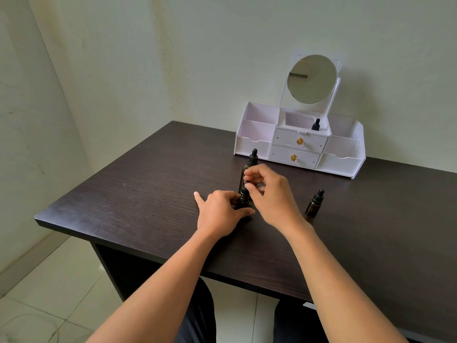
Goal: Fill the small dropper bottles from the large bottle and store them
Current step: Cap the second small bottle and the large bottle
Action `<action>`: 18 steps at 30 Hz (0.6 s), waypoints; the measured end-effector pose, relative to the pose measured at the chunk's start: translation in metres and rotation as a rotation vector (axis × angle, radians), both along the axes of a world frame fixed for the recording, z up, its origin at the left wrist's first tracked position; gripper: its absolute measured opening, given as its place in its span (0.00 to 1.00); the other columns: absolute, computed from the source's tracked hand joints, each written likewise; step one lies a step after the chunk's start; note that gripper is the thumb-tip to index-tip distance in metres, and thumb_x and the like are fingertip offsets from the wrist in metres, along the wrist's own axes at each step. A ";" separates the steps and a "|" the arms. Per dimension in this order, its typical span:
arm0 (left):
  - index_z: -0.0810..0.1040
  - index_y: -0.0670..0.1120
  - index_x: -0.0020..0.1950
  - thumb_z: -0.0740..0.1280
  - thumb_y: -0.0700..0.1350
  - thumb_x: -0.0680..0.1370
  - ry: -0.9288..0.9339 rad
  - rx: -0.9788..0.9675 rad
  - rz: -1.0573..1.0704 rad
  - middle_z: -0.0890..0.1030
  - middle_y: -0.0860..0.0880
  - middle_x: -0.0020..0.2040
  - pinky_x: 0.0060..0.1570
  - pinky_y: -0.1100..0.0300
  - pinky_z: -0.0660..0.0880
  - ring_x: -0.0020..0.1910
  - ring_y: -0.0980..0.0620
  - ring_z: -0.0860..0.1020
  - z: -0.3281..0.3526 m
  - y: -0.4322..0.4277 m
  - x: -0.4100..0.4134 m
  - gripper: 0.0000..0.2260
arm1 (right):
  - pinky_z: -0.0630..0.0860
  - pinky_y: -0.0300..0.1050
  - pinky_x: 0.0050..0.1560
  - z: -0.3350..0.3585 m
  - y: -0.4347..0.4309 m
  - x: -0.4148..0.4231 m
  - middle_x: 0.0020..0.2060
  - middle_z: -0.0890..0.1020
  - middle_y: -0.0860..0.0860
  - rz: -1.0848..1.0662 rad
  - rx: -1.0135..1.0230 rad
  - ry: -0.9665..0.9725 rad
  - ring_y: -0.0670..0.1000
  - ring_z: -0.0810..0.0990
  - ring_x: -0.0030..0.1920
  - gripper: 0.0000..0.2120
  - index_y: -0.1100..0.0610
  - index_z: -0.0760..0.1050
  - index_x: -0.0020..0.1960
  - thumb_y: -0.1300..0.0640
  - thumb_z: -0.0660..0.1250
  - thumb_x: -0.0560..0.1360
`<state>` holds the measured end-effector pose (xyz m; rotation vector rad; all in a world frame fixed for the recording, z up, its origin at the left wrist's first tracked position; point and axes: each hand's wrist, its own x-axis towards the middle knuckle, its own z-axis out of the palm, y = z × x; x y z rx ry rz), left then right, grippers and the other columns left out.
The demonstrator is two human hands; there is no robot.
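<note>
A small dark dropper bottle (243, 198) stands on the dark table (138, 191) between my hands. My left hand (220, 214) grips its body from the left, index finger stretched out. My right hand (268, 191) pinches its black dropper cap from above. Right behind it stands the large amber dropper bottle (250, 164), partly hidden by my right hand. Another small dropper bottle (314, 204) stands alone to the right. A third small bottle (315, 125) sits in the top middle compartment of the white organizer (254, 142).
The white organizer has a round mirror (312, 79), two drawers with gold knobs and open side compartments, and stands at the table's back by the wall. The table's front edge runs just before my forearms, with tiled floor below at the left.
</note>
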<state>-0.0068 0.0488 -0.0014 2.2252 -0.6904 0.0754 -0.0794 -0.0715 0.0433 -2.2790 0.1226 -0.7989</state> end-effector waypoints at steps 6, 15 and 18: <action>0.80 0.59 0.45 0.73 0.63 0.72 0.004 0.005 -0.003 0.79 0.61 0.39 0.74 0.35 0.40 0.51 0.56 0.79 -0.002 0.000 0.001 0.10 | 0.82 0.48 0.54 -0.004 -0.001 0.001 0.48 0.82 0.47 -0.009 -0.013 0.054 0.45 0.82 0.50 0.12 0.52 0.77 0.58 0.63 0.70 0.76; 0.81 0.59 0.48 0.73 0.61 0.72 -0.017 -0.006 -0.007 0.84 0.58 0.44 0.74 0.35 0.39 0.52 0.56 0.80 -0.004 -0.001 0.002 0.09 | 0.77 0.37 0.42 -0.005 0.003 0.005 0.40 0.78 0.45 -0.122 0.008 0.047 0.44 0.77 0.40 0.16 0.50 0.76 0.55 0.50 0.77 0.71; 0.83 0.56 0.52 0.72 0.61 0.73 -0.023 0.003 -0.003 0.84 0.58 0.46 0.74 0.35 0.39 0.53 0.57 0.80 -0.005 -0.001 0.004 0.13 | 0.74 0.33 0.43 -0.005 0.003 0.003 0.45 0.79 0.44 -0.102 0.019 0.019 0.43 0.78 0.45 0.17 0.50 0.75 0.58 0.51 0.75 0.72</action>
